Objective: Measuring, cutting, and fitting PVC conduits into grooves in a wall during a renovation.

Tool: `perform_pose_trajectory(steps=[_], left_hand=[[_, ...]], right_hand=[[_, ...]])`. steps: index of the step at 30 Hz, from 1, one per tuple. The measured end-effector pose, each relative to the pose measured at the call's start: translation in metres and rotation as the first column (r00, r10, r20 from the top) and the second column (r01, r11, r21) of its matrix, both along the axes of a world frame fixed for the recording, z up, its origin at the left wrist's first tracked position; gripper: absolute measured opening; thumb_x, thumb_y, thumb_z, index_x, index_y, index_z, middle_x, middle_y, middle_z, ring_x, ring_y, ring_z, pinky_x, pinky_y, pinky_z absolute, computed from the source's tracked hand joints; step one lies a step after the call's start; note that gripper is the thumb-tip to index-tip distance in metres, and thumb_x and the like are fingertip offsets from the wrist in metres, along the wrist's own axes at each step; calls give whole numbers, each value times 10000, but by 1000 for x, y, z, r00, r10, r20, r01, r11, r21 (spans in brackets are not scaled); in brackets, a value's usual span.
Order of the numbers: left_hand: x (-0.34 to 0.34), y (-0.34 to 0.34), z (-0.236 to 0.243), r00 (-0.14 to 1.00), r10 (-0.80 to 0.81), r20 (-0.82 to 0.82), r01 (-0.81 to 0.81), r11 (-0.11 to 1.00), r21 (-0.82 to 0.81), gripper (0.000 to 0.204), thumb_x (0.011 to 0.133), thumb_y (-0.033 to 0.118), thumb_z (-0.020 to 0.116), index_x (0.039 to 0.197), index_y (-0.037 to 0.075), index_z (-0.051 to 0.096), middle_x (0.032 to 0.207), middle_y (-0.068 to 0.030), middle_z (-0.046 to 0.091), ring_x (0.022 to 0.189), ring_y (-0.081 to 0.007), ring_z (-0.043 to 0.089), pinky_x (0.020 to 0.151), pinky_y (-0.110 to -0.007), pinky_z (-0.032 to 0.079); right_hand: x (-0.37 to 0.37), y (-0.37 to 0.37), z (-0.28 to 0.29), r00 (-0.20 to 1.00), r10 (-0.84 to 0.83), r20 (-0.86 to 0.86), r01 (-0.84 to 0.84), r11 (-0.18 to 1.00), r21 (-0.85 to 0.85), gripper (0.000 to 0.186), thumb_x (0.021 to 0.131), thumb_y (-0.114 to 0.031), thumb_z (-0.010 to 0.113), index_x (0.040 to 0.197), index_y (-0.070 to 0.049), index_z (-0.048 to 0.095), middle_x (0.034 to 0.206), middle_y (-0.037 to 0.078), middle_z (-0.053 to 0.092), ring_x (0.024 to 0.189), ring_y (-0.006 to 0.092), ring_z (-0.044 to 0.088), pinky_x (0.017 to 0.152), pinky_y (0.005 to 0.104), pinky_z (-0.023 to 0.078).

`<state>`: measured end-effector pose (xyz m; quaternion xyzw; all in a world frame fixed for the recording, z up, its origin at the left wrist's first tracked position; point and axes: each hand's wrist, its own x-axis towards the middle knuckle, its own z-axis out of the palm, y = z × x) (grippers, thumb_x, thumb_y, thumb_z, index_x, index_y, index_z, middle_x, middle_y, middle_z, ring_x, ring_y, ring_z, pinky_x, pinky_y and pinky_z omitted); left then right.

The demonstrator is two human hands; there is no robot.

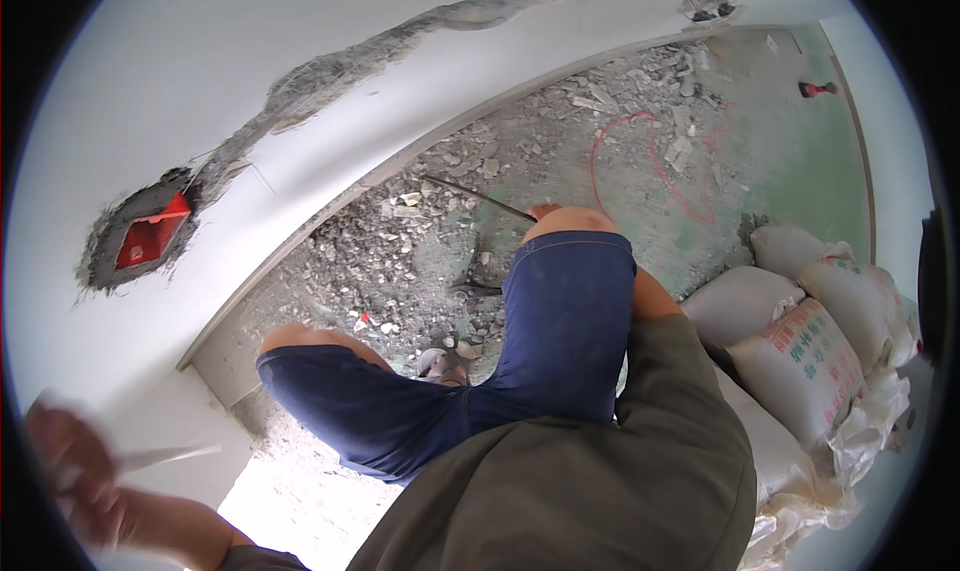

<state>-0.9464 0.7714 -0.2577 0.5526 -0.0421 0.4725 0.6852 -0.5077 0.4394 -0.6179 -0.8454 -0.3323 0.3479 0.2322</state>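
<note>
My left hand [75,471] is raised at the far left, close to the white wall, and smeared by motion. A pale thin streak runs out from it to the right; what it is cannot be made out. Just beyond my right knee, part of my right hand [545,211] shows, the rest hidden behind the leg. Its fingers are closed at the near end of a thin dark rod [480,199], which slants to the left over the rubble [400,221]. A dark object [475,290] lies on the floor between my bent knees.
A rough channel [400,46] is cut across the white wall [330,161], leading to a red box [152,241] set in a hole. Several filled sacks [800,361] are piled at the right. A red line [655,146] curves over the floor. A red-and-black object [818,90] lies far right.
</note>
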Motion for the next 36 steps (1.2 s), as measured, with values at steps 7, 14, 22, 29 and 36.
perform_pose_trajectory(steps=[7, 14, 22, 29, 36], left_hand=[[67, -21, -115, 258, -555, -791, -76, 804, -590, 330, 970, 267, 552, 1147, -9, 588, 661, -5, 521, 466, -41, 422, 433, -191, 341], [50, -29, -141, 370, -567, -736, -81, 770, -633, 347, 936, 233, 627, 1188, -2, 581, 735, -4, 564, 560, -35, 471, 465, -178, 374], [52, -35, -148, 377, -592, -712, -49, 755, -654, 369, 880, 219, 704, 1166, 0, 629, 768, -11, 609, 617, -53, 521, 501, -184, 409], [39, -44, -146, 386, -536, -751, -37, 804, -593, 329, 885, 246, 701, 1110, 8, 663, 755, -4, 618, 590, -39, 508, 498, -177, 396], [33, -55, -145, 349, -475, -808, -35, 855, -518, 277, 872, 235, 711, 1051, 24, 696, 727, 10, 629, 581, -27, 506, 498, -177, 390]], right_hand=[[-36, 73, -24, 989, 109, -105, -90, 982, 166, 299, 847, -291, 684, 936, -15, 614, 688, 112, 606, 672, 200, 606, 610, 363, 456], [39, 51, 95, 874, 113, -474, -37, 985, 166, 308, 969, -239, 534, 1176, -20, 597, 693, -24, 524, 607, 71, 479, 561, 214, 385], [-3, 73, 223, 944, 287, 162, -327, 749, 576, 373, 977, -235, 541, 1260, 5, 585, 660, -3, 553, 573, 104, 491, 555, 246, 413], [-61, 119, 278, 751, 572, 329, -660, 637, 399, 318, 900, -190, 600, 1126, 26, 659, 645, 94, 520, 530, 184, 460, 516, 310, 368], [-74, 127, 292, 637, 633, 441, -769, 562, 305, 304, 824, -132, 677, 1110, -27, 686, 624, 77, 500, 519, 200, 443, 500, 312, 362]])
